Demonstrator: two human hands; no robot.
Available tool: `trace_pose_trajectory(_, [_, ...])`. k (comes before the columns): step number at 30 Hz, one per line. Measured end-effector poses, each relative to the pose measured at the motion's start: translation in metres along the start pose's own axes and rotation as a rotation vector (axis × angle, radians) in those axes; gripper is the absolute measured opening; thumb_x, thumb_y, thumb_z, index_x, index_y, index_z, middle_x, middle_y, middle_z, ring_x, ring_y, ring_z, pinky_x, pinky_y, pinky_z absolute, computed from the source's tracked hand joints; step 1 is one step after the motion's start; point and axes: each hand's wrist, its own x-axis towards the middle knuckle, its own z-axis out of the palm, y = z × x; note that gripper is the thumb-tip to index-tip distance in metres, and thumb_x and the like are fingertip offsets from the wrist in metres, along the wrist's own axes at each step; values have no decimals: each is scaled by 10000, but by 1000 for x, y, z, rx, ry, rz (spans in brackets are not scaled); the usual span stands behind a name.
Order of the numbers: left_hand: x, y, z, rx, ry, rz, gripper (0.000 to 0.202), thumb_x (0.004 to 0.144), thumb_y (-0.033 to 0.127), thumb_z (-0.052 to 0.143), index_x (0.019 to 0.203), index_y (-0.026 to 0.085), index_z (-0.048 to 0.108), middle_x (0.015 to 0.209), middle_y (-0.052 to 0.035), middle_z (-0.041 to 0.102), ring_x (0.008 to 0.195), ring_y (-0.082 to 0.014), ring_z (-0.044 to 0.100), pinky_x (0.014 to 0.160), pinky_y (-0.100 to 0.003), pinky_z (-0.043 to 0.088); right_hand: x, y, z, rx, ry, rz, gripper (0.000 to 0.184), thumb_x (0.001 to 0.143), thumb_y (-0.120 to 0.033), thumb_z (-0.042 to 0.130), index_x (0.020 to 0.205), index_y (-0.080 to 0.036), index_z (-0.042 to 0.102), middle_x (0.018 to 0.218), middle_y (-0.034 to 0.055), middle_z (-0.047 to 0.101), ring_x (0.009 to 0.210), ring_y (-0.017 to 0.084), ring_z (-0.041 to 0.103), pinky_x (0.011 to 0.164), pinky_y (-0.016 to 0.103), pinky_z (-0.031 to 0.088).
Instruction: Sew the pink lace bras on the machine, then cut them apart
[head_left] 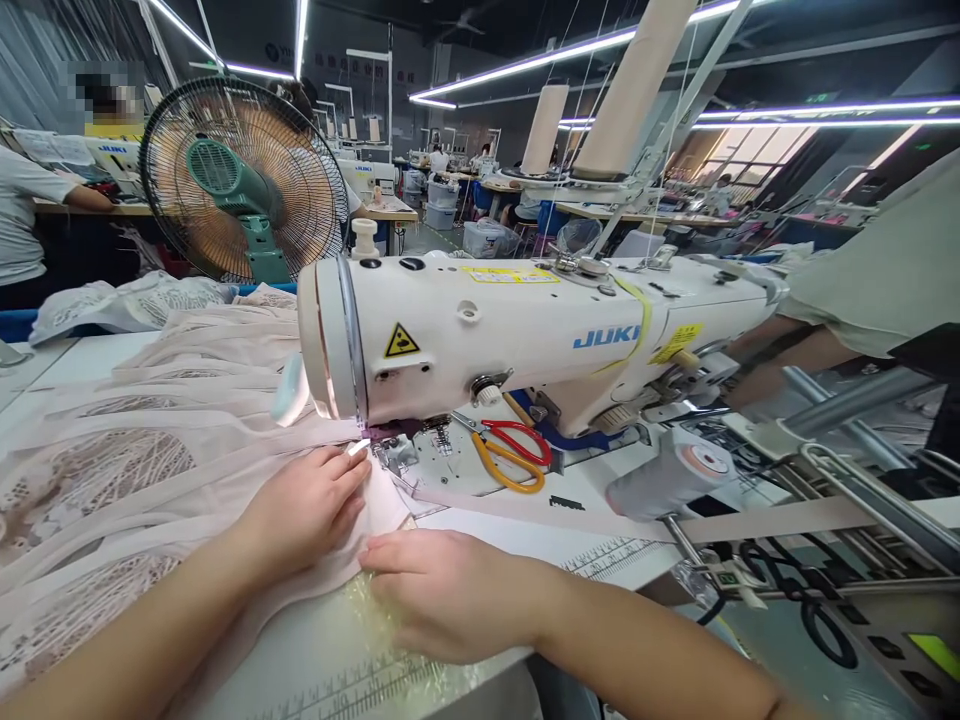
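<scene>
Pressing pale pink sheer fabric (172,470) flat toward silver metal presser foot (391,455): left hand (307,505) nearer, right hand (442,590) by table (517,540) front edge, grips released, palms down.

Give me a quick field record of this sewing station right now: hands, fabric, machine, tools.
left hand: flat on the fabric, fingertips beside the needle area
right hand: flat on the fabric edge, on the table
fabric: pale pink with lace, piled left of the machine
machine: white, marked JUKI
scissors: red and yellow handles, lying on the machine bed
strip: pale band running off to the right
behind: fan
</scene>
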Motion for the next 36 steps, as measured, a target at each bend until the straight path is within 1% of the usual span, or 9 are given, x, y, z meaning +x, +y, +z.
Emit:
trace_pose_trajectory(3, [-1,-1,0,-19,27,15,387,923,265,390,1198,133,628,1246,-135,645,963,-282,614,790,-430,534,-1,4,1,13,62,-2,241,907,-279,527,1011,-87,628,1236,128,603,1187,194,529,1038,258,408])
trace_pose_trajectory(5, [-2,-2,-1,-28,24,22,372,924,279,407,1203,162,624,1234,-128,646,971,-279,612,794,-427,532,-2,8,1,3,137,30,232,912,-270,494,986,-97,630,1176,132,638,1099,200,573,966,287,461])
trace_pose_trajectory(9, [-5,-1,-3,-37,-12,15,372,920,296,431,1218,163,608,1250,-159,615,993,-293,603,810,-451,532,-6,13,0,-75,270,208,212,898,-260,498,977,-118,633,1122,110,672,933,228,606,818,359,509])
trace_pose_trajectory(11, [-6,0,-3,-50,-26,12,378,924,310,427,1224,160,603,1246,-171,606,996,-297,599,819,-465,532,-7,13,1,-103,258,266,190,887,-270,525,955,-132,638,1120,89,674,894,231,601,780,368,507])
trace_pose_trajectory(13, [-6,0,-4,-60,-43,15,384,931,324,420,1233,167,598,1242,-173,604,1001,-299,597,823,-469,533,-7,12,1,-109,216,274,181,880,-287,545,924,-140,641,1110,76,675,869,225,592,766,365,501])
trace_pose_trajectory(16, [-6,-1,-5,-60,-58,19,389,931,334,431,1251,181,590,1250,-174,600,1029,-310,594,838,-479,533,-7,11,2,-99,182,269,179,876,-298,556,912,-147,646,1097,73,676,865,220,575,778,360,487])
trace_pose_trajectory(26, [-4,-3,-6,-43,-82,18,387,920,334,462,1253,193,599,1260,-170,604,1031,-307,600,837,-474,540,-8,15,6,-80,253,242,199,868,-307,580,944,-141,660,1121,55,676,962,244,555,854,373,469])
trace_pose_trajectory(32, [-2,-4,-9,-4,-89,14,395,902,333,491,1259,201,595,1270,-158,605,1046,-316,599,828,-470,545,-8,15,6,-101,241,249,208,870,-306,567,961,-141,656,1144,63,666,1002,244,565,880,369,476])
trace_pose_trajectory(36, [0,-7,-8,18,-132,3,408,909,350,478,1274,202,586,1278,-157,604,1031,-323,604,799,-475,554,-7,15,6,-110,229,247,199,868,-290,554,958,-141,651,1204,67,641,1035,235,566,908,355,480])
